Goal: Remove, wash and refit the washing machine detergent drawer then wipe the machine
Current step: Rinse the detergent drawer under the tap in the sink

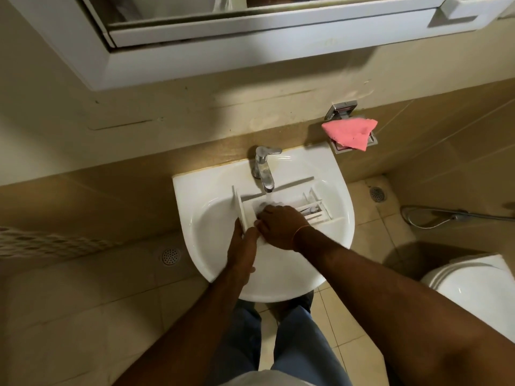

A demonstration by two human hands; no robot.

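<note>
While left grip (242, 240) steadies, drawer (281, 207) underlies right grip (278, 227).

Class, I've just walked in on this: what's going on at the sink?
A person is washing a white detergent drawer in the sink. The left hand grips the drawer's front panel, while the right hand rubs inside a compartment under the tap, where water seems to be running. A pink cloth sits unused on the wall holder.

The drawer (292, 207) lies across the sink (328, 240) under the tap (263, 169). The left hand (242, 247) is at its left end; the right hand (278, 227) rests on its middle. A cloth (349, 132) lies on the wall holder (338, 111), right of the tap.
</note>
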